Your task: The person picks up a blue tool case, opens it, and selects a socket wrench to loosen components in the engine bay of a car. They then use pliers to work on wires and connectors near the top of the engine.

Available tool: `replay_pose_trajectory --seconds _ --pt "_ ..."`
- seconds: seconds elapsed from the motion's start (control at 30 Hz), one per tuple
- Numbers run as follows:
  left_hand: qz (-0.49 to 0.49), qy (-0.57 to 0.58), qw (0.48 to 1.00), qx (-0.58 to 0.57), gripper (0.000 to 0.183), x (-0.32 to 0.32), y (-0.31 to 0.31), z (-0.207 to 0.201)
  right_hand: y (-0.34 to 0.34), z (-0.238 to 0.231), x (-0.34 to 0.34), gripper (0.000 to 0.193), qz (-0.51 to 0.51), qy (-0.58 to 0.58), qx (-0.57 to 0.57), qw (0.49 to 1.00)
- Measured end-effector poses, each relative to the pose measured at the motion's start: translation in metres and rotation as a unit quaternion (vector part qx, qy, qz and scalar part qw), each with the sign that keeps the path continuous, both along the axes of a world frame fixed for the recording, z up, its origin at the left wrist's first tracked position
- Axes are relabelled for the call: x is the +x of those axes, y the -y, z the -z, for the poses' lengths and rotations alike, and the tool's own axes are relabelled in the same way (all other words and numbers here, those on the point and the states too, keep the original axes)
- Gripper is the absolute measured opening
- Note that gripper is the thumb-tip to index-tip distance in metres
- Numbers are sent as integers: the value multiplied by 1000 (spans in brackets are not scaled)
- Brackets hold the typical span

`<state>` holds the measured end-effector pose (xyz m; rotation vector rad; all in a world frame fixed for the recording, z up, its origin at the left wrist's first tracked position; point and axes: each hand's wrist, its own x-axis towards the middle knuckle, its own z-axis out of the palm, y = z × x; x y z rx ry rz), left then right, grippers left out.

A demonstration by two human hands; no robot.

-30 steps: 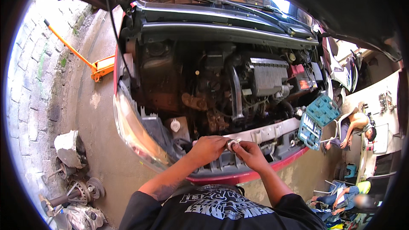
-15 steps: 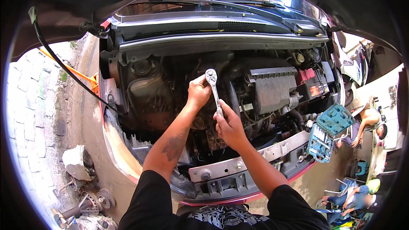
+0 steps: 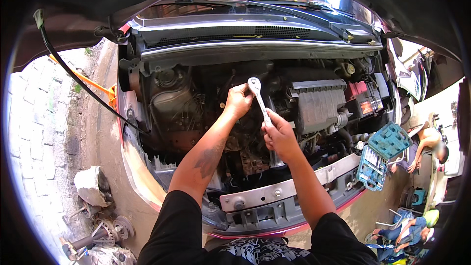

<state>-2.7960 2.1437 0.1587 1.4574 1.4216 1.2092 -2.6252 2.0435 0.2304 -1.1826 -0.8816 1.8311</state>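
A chrome ratchet wrench (image 3: pixel 260 101) slants across the middle of the open engine bay. Its handle end sits in my right hand (image 3: pixel 281 136), fingers wrapped round it. Close against the round ratchet head is my left hand (image 3: pixel 239 101), its fingers bent and closed at the head's left side. What those fingers grip under the head is hidden. Both hands are above the engine parts, left of the grey ribbed engine cover (image 3: pixel 319 103).
The battery (image 3: pixel 365 99) with a red terminal cover sits right of the engine cover. An open teal socket case (image 3: pixel 380 154) rests at the front right edge. A black prop rod (image 3: pixel 73 76) crosses the left. Two people (image 3: pixel 428 140) are at the right; old parts (image 3: pixel 100 233) lie lower left.
Both hands and the ratchet wrench have shifted slightly to the right in view. The whole scene has also slid a little rightward. The grip on the handle stays the same.
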Motion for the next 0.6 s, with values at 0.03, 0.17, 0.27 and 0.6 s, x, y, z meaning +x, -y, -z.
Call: replay_pose_trajectory --seconds 0.03,0.17,0.27,0.6 --pt "3 6 1000 4 15 0 -1 -1 2 -1 -4 48 -5 27 15 1000" --pt "54 5 998 -30 15 -8 -10 -5 -6 -14 -9 52 -2 2 -35 999" --pt "42 -38 997 -42 15 -9 -17 -8 -18 -20 -7 52 10 -31 -33 999" --pt "56 -22 998 14 20 -8 -12 10 19 5 -57 55 128 -81 -34 988"
